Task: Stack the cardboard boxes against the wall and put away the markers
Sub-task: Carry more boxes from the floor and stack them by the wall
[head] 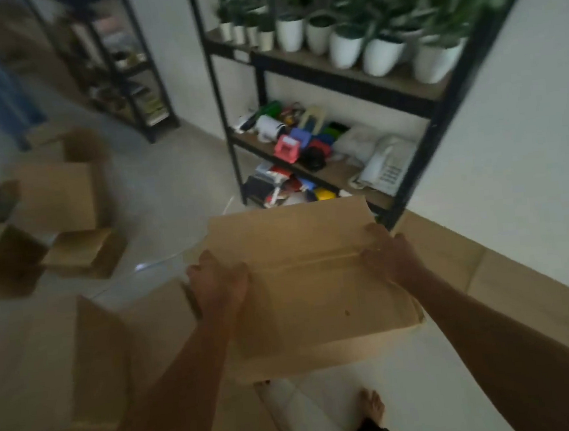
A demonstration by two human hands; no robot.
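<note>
Two hands gripping one cardboard box [313, 281] | left hand [218, 286] and right hand [388, 257] clamping opposite ends, keeping it level | carrying just before black shelf [407, 142], near wall [509, 127] for stacking | markers not identifiable

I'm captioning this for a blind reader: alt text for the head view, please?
Both hands, left hand and right hand, hold a cardboard box above the floor near a black shelf of potted plants; more boxes lie scattered left.

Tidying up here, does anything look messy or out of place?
Yes. Open boxes lie scattered on the floor at left, flaps splayed, away from the wall. Both hands hold another box.
</note>
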